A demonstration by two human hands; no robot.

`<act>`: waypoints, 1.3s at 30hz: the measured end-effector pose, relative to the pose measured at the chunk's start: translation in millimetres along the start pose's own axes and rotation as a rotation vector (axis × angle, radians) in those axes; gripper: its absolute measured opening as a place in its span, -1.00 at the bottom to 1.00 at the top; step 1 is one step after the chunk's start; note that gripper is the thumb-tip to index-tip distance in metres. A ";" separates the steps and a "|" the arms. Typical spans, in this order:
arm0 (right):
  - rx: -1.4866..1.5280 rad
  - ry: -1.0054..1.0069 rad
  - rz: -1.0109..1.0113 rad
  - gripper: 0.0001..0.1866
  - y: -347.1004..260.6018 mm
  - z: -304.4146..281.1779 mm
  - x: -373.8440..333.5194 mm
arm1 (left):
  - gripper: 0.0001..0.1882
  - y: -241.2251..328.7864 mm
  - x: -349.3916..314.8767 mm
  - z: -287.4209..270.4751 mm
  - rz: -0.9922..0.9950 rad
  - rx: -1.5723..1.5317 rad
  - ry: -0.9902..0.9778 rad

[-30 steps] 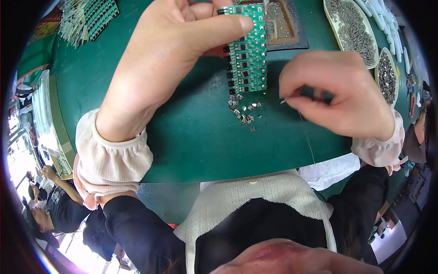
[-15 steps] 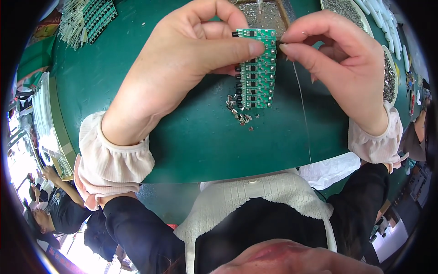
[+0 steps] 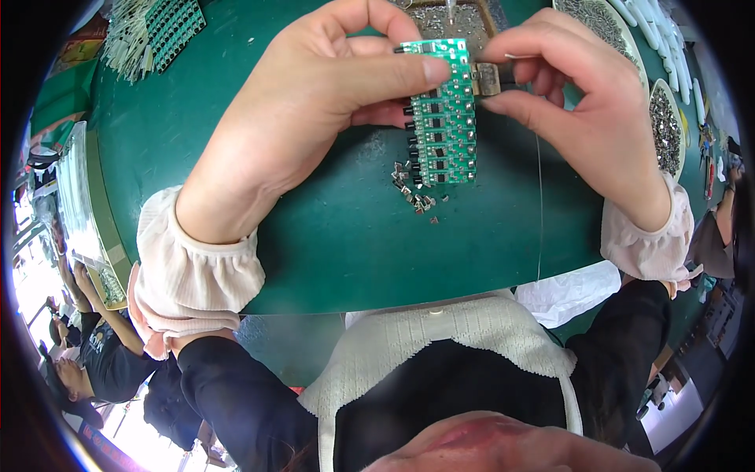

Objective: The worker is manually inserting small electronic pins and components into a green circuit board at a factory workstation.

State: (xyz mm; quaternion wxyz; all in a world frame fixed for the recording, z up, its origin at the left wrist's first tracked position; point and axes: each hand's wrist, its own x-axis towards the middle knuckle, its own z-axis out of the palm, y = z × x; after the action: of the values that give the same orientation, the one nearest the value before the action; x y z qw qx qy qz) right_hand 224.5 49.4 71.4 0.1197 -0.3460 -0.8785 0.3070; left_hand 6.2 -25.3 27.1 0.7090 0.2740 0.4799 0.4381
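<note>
My left hand (image 3: 314,102) grips a green circuit board panel (image 3: 450,134) near its top, thumb on the face and fingers behind. Small black parts line the panel's left edge, and silvery solder spots run down its right side. At the panel's right edge my right hand (image 3: 566,90) has its thumb and index finger around a small brownish metal piece (image 3: 487,79), whose exact kind I cannot tell. A thin pale strand (image 3: 539,204) runs from below that hand toward the table's near edge. Several tiny metal bits (image 3: 413,193) lie just below the panel.
Behind the hands stands a shallow tray (image 3: 493,17) with grey crumbs. To the right are a dish of small metal parts (image 3: 667,130) and white tubes (image 3: 664,47). Another board panel (image 3: 174,31) lies far left beside pale strips (image 3: 126,43). A co-worker (image 3: 110,346) sits at left.
The panel has shifted slightly up in my left hand. My right thumb and index finger have parted, and the brownish metal piece now shows between them. The thin strand has swung right.
</note>
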 end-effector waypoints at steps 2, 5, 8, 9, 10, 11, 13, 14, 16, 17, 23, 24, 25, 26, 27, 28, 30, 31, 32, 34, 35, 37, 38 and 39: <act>-0.016 -0.048 0.034 -0.71 -4.3 -1.9 1.8 | -0.77 -0.2 0.5 4.3 0.000 0.022 -0.005; -0.024 -0.012 -0.067 -0.71 2.7 -0.2 0.3 | -0.75 -0.9 -2.1 6.7 0.015 0.051 0.000; -0.039 0.045 -0.217 -0.72 17.2 3.0 -1.0 | -0.73 -1.7 -0.9 6.8 0.033 0.054 0.008; -0.045 0.064 -0.267 -0.72 21.5 3.8 -1.4 | -0.72 -1.7 -0.1 7.0 0.036 0.051 0.008; -0.050 0.084 -0.316 -0.72 24.6 4.3 -1.8 | -0.72 -1.4 0.2 7.5 0.035 0.052 0.007; -0.056 0.104 -0.365 -0.72 26.3 4.6 -2.2 | -0.72 -1.0 -0.1 8.5 0.026 0.062 0.010; -0.044 0.104 -0.350 -0.72 24.5 4.4 -3.1 | -0.71 -7.9 16.8 -1.2 0.020 0.072 0.013; -0.027 0.098 -0.349 -0.73 20.0 5.2 -2.7 | -0.70 -21.7 44.7 -21.6 0.528 0.109 -0.414; -0.001 -0.037 -0.138 -0.74 -1.6 -5.4 12.3 | -0.70 -21.7 42.9 -25.7 1.025 0.144 -0.834; -0.001 -0.097 0.152 -0.75 -5.1 -25.2 0.5 | -0.67 5.5 23.7 13.2 0.513 0.158 -0.455; 0.734 -0.075 0.338 -0.75 3.3 10.2 5.2 | -0.58 -19.8 50.0 -20.5 0.563 0.039 -0.384; 0.736 -0.093 0.326 -0.75 1.9 5.0 8.4 | -0.57 -31.5 65.2 -35.6 1.035 -0.066 -0.838; 0.745 -0.153 0.380 -0.77 3.8 -12.7 7.4 | -0.57 -29.4 70.4 -29.7 1.033 -0.075 -0.865; 0.754 -0.213 0.434 -0.79 4.1 -24.1 4.4 | -0.58 -26.6 74.9 -23.6 1.025 -0.092 -0.888; 0.753 -0.230 0.424 -0.84 5.8 -25.3 2.0 | -0.58 -24.0 77.9 -19.6 1.013 -0.101 -0.895; 0.756 -0.221 0.430 -0.84 8.0 -24.5 -0.1 | -0.58 -16.9 63.8 -10.3 1.006 -0.104 -0.905; 0.573 -0.169 0.327 -0.84 11.6 -6.3 6.5 | -0.59 -0.1 4.2 3.2 0.306 0.081 0.021; 0.569 -0.069 0.139 -0.85 14.6 2.0 1.9 | -0.59 6.9 0.7 9.0 0.304 0.081 0.017; 0.569 -0.067 0.144 -0.85 18.8 5.1 0.2 | -0.59 12.1 -0.2 15.0 0.274 0.102 0.062; 0.348 0.031 -0.110 -0.86 25.4 5.8 -1.5 | -0.60 16.2 -5.1 19.9 0.250 0.126 0.115; 0.348 0.030 -0.113 -0.86 25.6 7.4 -1.2 | -0.61 17.0 -7.3 20.0 0.260 0.105 0.115; 0.349 0.096 -0.162 -0.87 24.9 10.0 0.0 | -0.62 15.3 -7.5 15.6 0.273 0.081 0.114; 0.348 0.095 -0.164 -0.87 24.7 10.7 0.5 | -0.63 10.5 -3.8 9.5 0.311 0.057 0.078; 0.348 0.099 -0.181 -0.87 25.8 11.5 1.0 | -0.64 9.4 -0.2 8.5 0.346 0.032 0.038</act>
State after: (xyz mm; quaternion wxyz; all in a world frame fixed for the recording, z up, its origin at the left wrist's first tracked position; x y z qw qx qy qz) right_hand 232.7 59.5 46.4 0.2477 -0.2541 -0.8328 0.4248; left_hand 10.7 -20.8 38.1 0.6095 0.3556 0.4457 0.5509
